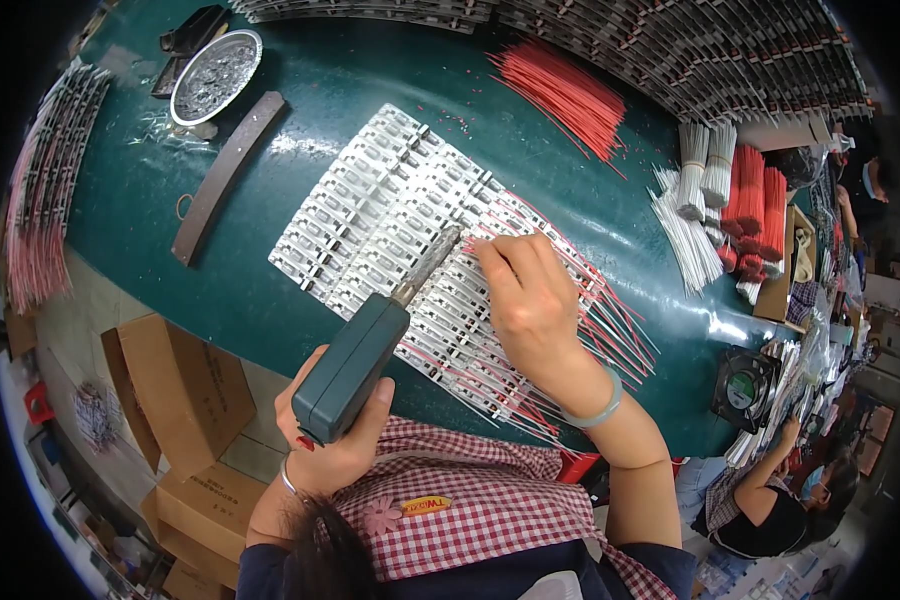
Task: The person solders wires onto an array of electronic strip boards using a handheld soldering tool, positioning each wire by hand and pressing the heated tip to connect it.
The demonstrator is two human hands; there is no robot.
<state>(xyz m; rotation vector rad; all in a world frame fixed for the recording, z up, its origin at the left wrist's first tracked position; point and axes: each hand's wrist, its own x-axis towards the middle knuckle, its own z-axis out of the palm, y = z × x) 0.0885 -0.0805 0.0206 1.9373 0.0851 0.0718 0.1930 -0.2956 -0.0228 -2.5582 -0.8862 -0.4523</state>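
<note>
My left hand (342, 460) is wrapped around a dark green pistol-grip soldering iron (352, 368). Its rough grey tip reaches over the white panel of small parts (365, 190), close to my right fingertips. My right hand (536, 305) is closed above the panel, thumb and fingers pinched at a red wire whose end shows red at the fingertips. Rows of small white parts with black bits make up the panel, which lies tilted on the table. Red and white wires (610, 320) run from its right-hand rows and hang loose past the edge.
Loose red wires (560, 90) lie behind the panel. Bundled white wires (692, 170) and red wires (750, 195) are at the right, beyond a small black fan (742, 388). To the left are a curved brown bar (228, 180) and a bowl of silvery scraps (175, 97). Another person (770, 500) sits at the lower right.
</note>
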